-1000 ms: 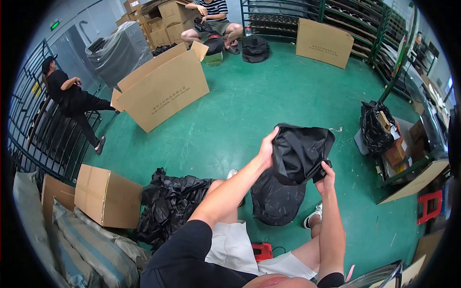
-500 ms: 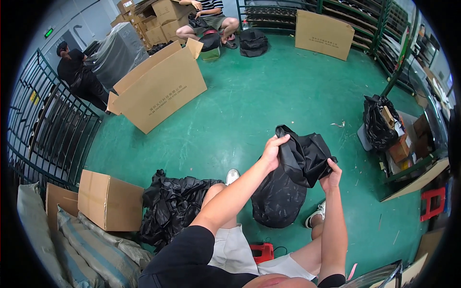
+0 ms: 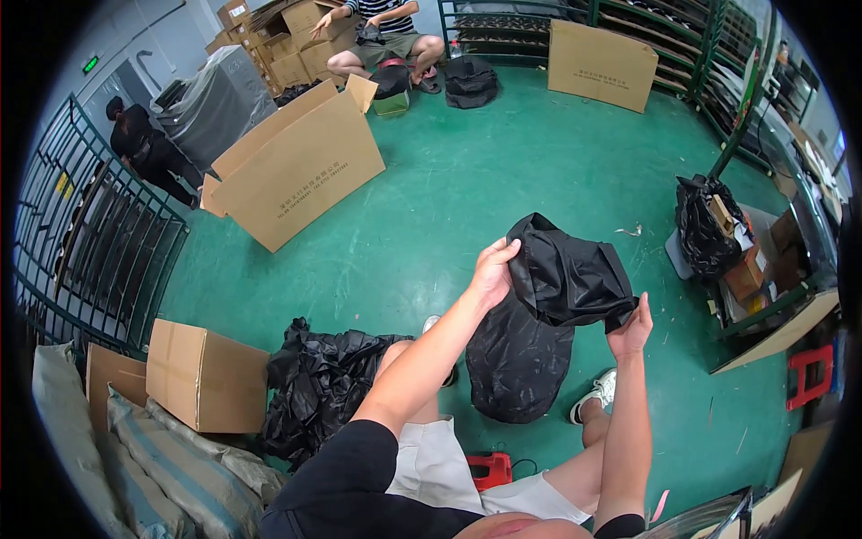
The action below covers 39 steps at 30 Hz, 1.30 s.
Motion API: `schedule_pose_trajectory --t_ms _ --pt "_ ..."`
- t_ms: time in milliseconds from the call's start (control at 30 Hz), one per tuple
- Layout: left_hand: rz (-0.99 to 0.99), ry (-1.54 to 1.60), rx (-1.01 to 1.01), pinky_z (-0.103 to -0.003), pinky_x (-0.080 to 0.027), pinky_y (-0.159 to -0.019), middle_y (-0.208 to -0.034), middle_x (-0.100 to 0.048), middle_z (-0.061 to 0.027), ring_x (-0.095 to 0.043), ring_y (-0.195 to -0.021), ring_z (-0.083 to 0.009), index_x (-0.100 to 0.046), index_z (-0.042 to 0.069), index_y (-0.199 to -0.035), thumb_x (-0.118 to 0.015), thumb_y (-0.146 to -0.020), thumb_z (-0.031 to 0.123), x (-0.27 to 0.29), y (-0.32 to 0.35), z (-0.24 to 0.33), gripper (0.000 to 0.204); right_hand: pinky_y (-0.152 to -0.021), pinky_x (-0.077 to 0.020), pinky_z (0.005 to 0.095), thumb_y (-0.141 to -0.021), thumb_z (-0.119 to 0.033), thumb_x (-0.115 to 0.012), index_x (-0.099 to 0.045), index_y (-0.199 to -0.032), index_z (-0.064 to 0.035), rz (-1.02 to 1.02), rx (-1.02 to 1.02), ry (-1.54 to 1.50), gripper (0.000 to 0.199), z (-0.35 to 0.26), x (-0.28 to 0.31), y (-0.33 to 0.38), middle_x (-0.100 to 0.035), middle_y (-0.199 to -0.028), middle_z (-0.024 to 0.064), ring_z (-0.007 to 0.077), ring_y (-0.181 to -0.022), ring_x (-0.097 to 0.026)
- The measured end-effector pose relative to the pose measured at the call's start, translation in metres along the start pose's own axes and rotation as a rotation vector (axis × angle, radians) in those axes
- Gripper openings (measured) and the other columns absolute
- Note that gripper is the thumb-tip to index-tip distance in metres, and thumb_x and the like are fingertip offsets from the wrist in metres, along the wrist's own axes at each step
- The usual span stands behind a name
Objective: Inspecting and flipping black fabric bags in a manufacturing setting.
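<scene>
Between my hands is a piece of thin black fabric (image 3: 575,278), like a bag or cover, spread wide and creased. My left hand (image 3: 493,273) pinches its left edge. The lower right corner is gripped by my right hand (image 3: 631,329). Beneath the fabric, between my feet, sits a rounded black cloth-covered bundle (image 3: 519,377) whose top is partly hidden. To the left of my leg lies a crumpled heap of black fabric (image 3: 328,382).
A long open cardboard box (image 3: 305,171) stands ahead left, a smaller carton (image 3: 205,375) beside the heap. A black bag (image 3: 709,229) sits at right near a red stool (image 3: 810,377). Two people, one seated (image 3: 386,40) and one standing (image 3: 144,144), are farther off.
My hands have moved farther apart, stretching the black fabric wider; my left hand shifted left and up, my right hand slightly right. The standing person has turned and the seated person's arm reaches outward.
</scene>
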<state>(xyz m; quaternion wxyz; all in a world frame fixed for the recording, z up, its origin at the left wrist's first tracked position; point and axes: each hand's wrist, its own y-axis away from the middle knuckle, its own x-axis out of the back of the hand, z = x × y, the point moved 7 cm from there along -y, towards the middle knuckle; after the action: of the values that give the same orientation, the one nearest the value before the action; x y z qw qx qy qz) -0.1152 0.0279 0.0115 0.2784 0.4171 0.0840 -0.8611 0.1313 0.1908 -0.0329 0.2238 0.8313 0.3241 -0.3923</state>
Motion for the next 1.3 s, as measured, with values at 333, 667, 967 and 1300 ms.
schedule_pose_trajectory --t_ms 333,667,967,1300 --pt "0.106 0.146 0.077 -0.037 -0.049 -0.094 -0.11 -0.066 -0.0089 -0.063 -0.103 -0.0213 -0.06 0.003 -0.109 -0.058 -0.097 0.021 0.0 -0.007 0.0 0.022 -0.086 -0.0499 0.0364 -0.098 -0.051 -0.042 -0.059 -0.123 -0.0024 -0.126 0.02 0.097 0.057 -0.007 -0.02 0.001 -0.068 -0.114 0.0098 0.0242 -0.103 -0.065" --pt "0.232 -0.054 0.017 -0.038 -0.055 -0.082 -0.096 -0.067 -0.0098 -0.066 -0.087 -0.0225 -0.059 0.003 -0.104 -0.063 -0.09 0.015 0.023 -0.002 0.001 0.018 -0.089 -0.0484 0.0276 -0.095 -0.015 -0.057 -0.061 -0.11 -0.003 0.027 0.06 0.272 0.019 -0.007 -0.016 0.003 -0.068 -0.104 0.0067 0.0142 -0.1 -0.062" --pt "0.385 -0.268 -0.139 -0.032 -0.042 -0.098 -0.116 -0.064 -0.0142 -0.058 -0.109 -0.0194 -0.056 -0.006 -0.125 -0.064 -0.092 0.028 0.056 -0.019 0.011 0.048 -0.079 -0.0415 0.0224 -0.082 0.004 -0.068 -0.054 -0.085 -0.0121 0.252 0.171 0.401 0.022 -0.015 0.017 -0.008 -0.054 -0.082 -0.0048 0.0084 -0.08 -0.052" --pt "0.395 -0.326 -0.198 -0.034 -0.048 -0.09 -0.106 -0.068 -0.0125 -0.064 -0.096 -0.0212 -0.064 -0.003 -0.107 -0.058 -0.097 0.026 0.061 -0.018 0.041 0.031 -0.077 -0.0542 0.0325 -0.085 0.005 -0.065 -0.054 -0.099 -0.0068 0.473 0.239 0.224 0.021 -0.045 0.043 -0.003 -0.066 -0.096 0.0095 0.019 -0.087 -0.066"
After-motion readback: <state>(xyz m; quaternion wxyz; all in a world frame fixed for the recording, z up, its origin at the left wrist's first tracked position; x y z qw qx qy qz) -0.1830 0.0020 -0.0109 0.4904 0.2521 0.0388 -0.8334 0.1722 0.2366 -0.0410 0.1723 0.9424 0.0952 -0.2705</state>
